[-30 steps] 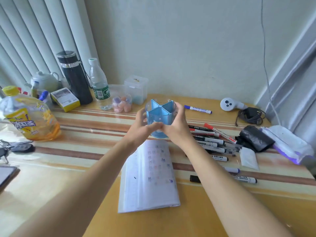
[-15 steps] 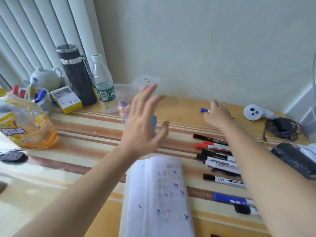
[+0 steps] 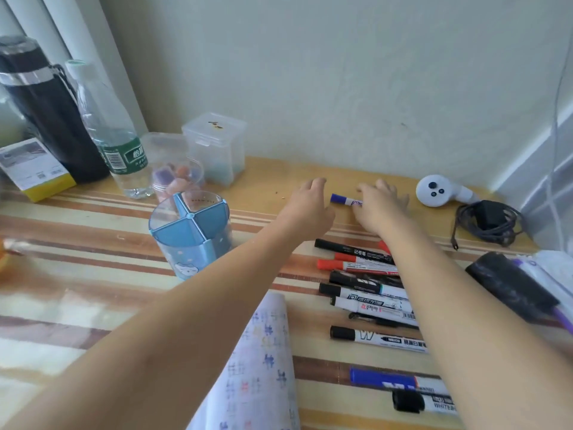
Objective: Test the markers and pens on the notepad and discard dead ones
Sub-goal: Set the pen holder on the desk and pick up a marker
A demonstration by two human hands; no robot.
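Both my arms reach out across the desk (image 3: pixel 273 175) towards its far edge, forearms nearly parallel, palms down. My left hand (image 3: pixel 305 209) is slack and holds nothing, its fingers loosely stretched forward, and it stops just left of the blue-capped marker (image 3: pixel 342 199). That marker lies flat near the far edge, cap pointing left, alone on bare wood. My right hand (image 3: pixel 376 209) lies over the marker's right end, fingers straight and spread towards the wall; I see no finger curled round the barrel, and the thumb side is hard to make out.

Under my right forearm the other markers (image 3: pixel 366 293) lie in a loose row along the right half of the desk, caps to the left, running down to the near edge. The notepad (image 3: pixel 263 367) sits at the near edge between my arms, its left part hidden by my left forearm. The blue pen holder (image 3: pixel 190 234) stands upright left of my left arm, near but not touching it.

Along the far edge there is open wood between the clear box (image 3: pixel 214 147) and the white handheld device (image 3: pixel 434 190), and my hands are in that gap. A coiled cable (image 3: pixel 486 225) lies towards the far right corner. The water bottle (image 3: pixel 114 135) and black flask (image 3: pixel 46 113) crowd the far left corner.
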